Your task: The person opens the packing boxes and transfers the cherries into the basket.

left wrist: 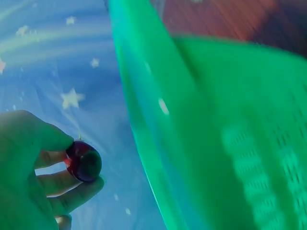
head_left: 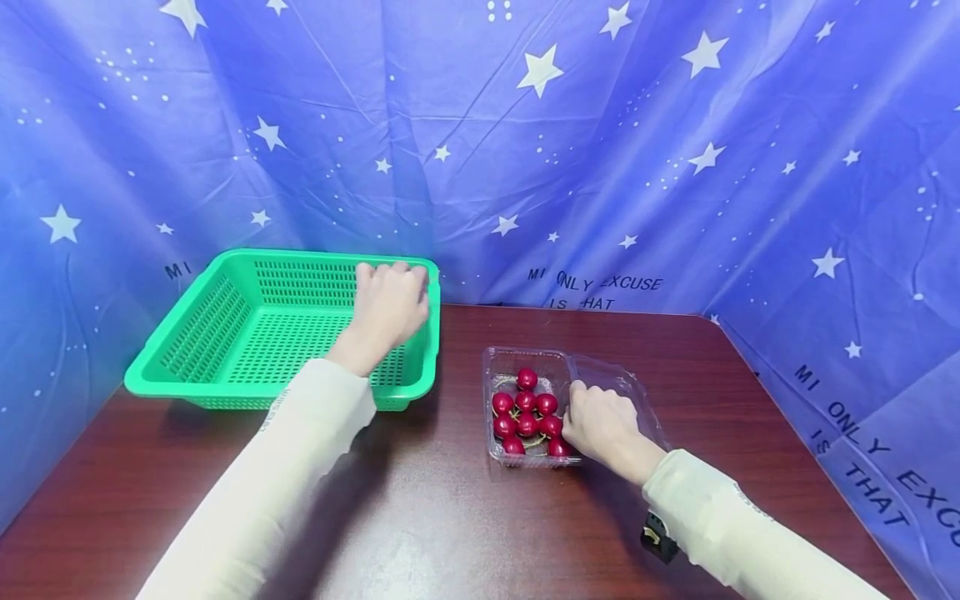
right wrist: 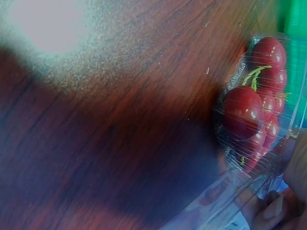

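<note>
My left hand (head_left: 393, 304) is over the right part of a green plastic basket (head_left: 431, 379) with slotted walls. In the left wrist view, its thumb and fingers pinch a dark red cherry (left wrist: 84, 161). That cherry does not show in the head view. My right hand (head_left: 600, 418) grips the right edge of a clear plastic box (head_left: 487, 367), where its open lid (head_left: 637, 387) joins. Several red cherries (head_left: 527, 402) with green stems lie in the box. The right wrist view shows the same cherries (right wrist: 243, 111) through the clear wall, with fingers (right wrist: 273, 215) at the edge.
Both the basket and the box stand on a brown wooden table (head_left: 450, 517), the basket at the back left. A blue curtain (head_left: 480, 167) with white stars hangs behind and at the sides. A dark wrist device (head_left: 658, 537) sits under my right sleeve.
</note>
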### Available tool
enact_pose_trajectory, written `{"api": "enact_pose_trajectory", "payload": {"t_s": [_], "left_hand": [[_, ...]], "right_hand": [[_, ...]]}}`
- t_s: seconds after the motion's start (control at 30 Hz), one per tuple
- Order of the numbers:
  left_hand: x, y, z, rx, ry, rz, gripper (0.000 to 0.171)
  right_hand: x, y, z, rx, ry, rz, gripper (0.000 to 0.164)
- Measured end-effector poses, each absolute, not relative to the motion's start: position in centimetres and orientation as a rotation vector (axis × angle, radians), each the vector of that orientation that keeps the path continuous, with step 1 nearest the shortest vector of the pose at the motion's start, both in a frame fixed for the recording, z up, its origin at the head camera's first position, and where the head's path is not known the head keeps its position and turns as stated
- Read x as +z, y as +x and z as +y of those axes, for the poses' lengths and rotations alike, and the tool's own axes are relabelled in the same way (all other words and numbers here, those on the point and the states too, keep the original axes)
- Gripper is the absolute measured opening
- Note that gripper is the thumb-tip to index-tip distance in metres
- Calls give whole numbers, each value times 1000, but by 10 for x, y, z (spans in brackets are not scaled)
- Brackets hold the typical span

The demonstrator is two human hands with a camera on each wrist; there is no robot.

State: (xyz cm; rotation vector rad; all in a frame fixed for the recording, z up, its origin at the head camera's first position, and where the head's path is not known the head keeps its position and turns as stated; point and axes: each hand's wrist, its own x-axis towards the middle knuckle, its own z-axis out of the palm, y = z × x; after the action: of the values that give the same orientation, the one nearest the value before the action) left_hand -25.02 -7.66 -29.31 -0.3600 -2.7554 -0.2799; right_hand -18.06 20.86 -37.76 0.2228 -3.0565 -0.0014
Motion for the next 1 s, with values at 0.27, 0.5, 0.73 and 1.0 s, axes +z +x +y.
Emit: {"api": "enact_pose_trajectory", "payload": {"t_s": [0.27,0.5,0.73,1.0], "left_hand": [[-305,-256,-121,-315,-247,-2819,26],[-311,-256,-146,-357,-188,-2908,20],[-313,-250,-161,-350,-168,-3001,15],[-326,-250,-170,-387,-113,-3107,21]], "right_hand": [[-378,-181,207,-6,226,-3045,18],[-378,-181,207,-11,226,-3042,18],[-378,-180,207,-17,224,-3045,18],[-378,-181,207,-18,228,-3043,18]]}}
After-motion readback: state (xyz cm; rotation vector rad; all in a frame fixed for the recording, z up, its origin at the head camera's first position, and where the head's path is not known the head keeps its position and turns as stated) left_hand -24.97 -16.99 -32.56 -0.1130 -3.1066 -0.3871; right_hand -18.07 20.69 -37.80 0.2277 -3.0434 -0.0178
